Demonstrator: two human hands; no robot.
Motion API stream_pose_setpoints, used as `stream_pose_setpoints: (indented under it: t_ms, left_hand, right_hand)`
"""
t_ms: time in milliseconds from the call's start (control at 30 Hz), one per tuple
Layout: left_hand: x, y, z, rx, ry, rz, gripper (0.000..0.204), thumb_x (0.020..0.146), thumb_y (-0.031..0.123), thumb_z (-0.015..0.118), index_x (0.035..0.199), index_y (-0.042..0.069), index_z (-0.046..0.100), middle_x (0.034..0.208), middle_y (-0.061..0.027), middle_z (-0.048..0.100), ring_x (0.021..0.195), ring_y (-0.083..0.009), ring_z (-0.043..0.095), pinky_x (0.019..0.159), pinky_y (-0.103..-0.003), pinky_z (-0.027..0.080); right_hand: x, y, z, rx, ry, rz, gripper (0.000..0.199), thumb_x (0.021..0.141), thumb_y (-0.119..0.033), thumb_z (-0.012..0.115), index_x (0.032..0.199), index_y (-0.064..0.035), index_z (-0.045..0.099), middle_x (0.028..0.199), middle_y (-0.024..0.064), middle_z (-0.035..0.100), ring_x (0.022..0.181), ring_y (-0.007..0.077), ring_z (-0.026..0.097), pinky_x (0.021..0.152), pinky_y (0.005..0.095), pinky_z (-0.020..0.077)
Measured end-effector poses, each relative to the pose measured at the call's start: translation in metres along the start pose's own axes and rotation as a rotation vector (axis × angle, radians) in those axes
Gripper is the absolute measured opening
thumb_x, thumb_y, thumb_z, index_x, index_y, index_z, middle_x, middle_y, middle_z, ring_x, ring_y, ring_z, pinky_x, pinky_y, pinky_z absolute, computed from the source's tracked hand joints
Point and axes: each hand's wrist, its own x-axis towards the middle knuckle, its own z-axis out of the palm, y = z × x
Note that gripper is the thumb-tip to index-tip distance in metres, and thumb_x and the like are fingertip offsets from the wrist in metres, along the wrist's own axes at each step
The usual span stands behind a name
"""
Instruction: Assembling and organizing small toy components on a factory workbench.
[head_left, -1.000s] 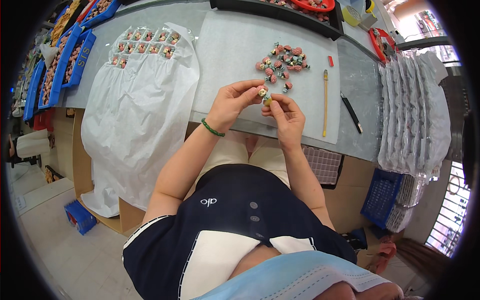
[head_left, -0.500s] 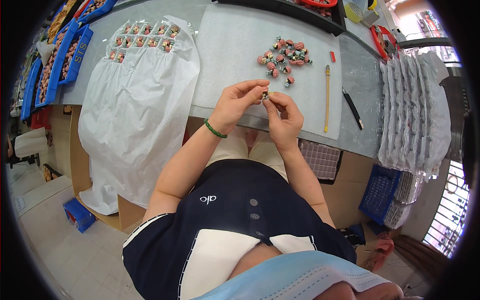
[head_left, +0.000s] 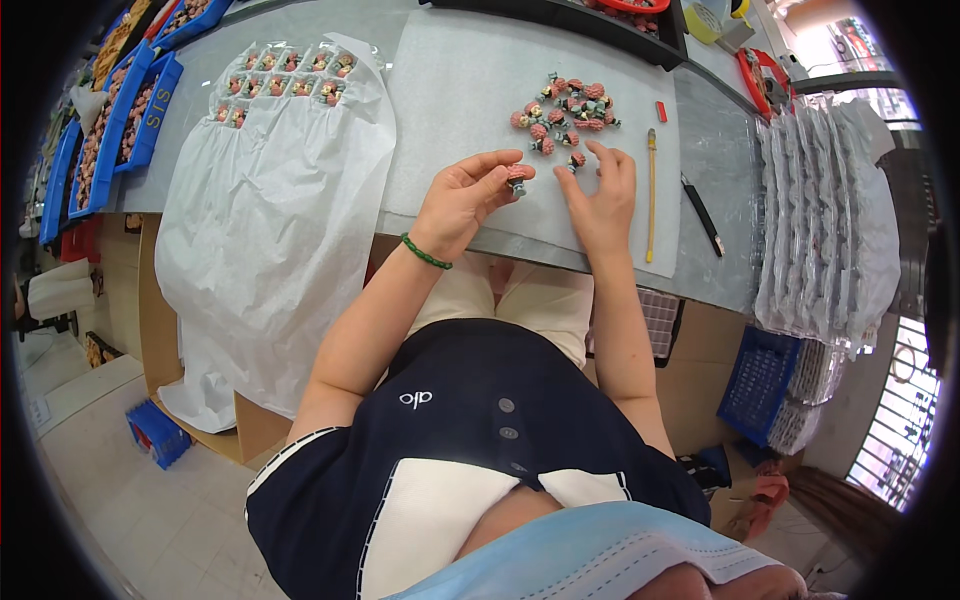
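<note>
A small pink-haired figurine point(head_left: 519, 178) is pinched between the thumb and fingers of my left hand point(head_left: 463, 200), above the near part of the white sheet. My right hand point(head_left: 606, 195) is apart from it, with thumb and fingers spread. Just beyond those fingertips lies a single figurine point(head_left: 576, 161); whether they touch it I cannot tell. Farther back, a loose heap of similar figurines point(head_left: 570, 105) rests on the white foam sheet point(head_left: 450, 90). At the left, a tray of figurines point(head_left: 287, 75) in cells is partly covered by a white sheet point(head_left: 280, 190).
Right of the heap lie a yellow stick-like tool point(head_left: 651, 200), a small red piece point(head_left: 660, 112) and a black pen-like tool point(head_left: 703, 215). Stacked clear trays point(head_left: 825, 220) stand at the right edge. Blue bins point(head_left: 150, 110) sit far left, a black tray point(head_left: 560, 18) at the back.
My right hand has let go of the held figurine and moved right, its fingers spreading near the single figurine. My left hand has shifted slightly left, still holding its figurine.
</note>
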Motion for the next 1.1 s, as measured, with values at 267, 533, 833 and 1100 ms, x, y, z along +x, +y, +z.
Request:
stream_pose_setpoints:
  t_ms: [267, 533, 833, 1100]
  left_hand:
    - [0.002, 0.004, 0.005, -0.074, 0.029, -0.105, 0.03, 0.09, 0.016, 0.045, 0.115, -0.001, 0.048, 0.095, -0.0053, 0.058, 0.084, -0.0105, 0.055, 0.074, -0.023, 0.045]
    - [0.009, -0.005, 0.012, 0.468, -0.006, 0.008, 0.022, 0.086, 0.019, 0.053, 0.1, 0.003, 0.059, 0.072, 0.0036, 0.051, 0.065, -0.0038, 0.043, 0.057, -0.018, 0.036]
    - [0.008, -0.011, 0.009, 0.366, 0.012, 0.023, 0.017, 0.084, 0.015, 0.056, 0.096, 0.002, 0.058, 0.072, 0.0027, 0.051, 0.065, -0.0045, 0.044, 0.058, -0.018, 0.036]
    - [0.008, -0.01, 0.005, 0.039, -0.068, -0.059, 0.021, 0.083, 0.005, 0.054, 0.103, 0.0, 0.054, 0.093, -0.0033, 0.057, 0.079, -0.0075, 0.049, 0.072, -0.021, 0.04]
  right_hand:
    - [-0.013, -0.006, -0.001, 0.741, -0.298, 0.33, 0.03, 0.078, -0.004, 0.06, 0.107, -0.0004, 0.054, 0.091, 0.0059, 0.056, 0.078, 0.0122, 0.053, 0.069, 0.025, 0.0454]
    - [-0.029, -0.034, -0.012, 1.163, -0.322, 0.626, 0.021, 0.083, -0.007, 0.057, 0.1, 0.0038, 0.053, 0.088, 0.0093, 0.059, 0.072, 0.0148, 0.059, 0.064, 0.0245, 0.0506]
    - [-0.038, -0.033, -0.007, 1.196, -0.238, 0.652, 0.017, 0.083, -0.008, 0.058, 0.093, 0.005, 0.056, 0.08, 0.0108, 0.06, 0.067, 0.0142, 0.06, 0.061, 0.0247, 0.0514]
    - [-0.04, -0.027, -0.003, 0.899, -0.142, 0.232, 0.018, 0.079, 0.003, 0.058, 0.097, 0.0054, 0.055, 0.089, 0.0102, 0.058, 0.077, 0.0127, 0.058, 0.069, 0.022, 0.0487]
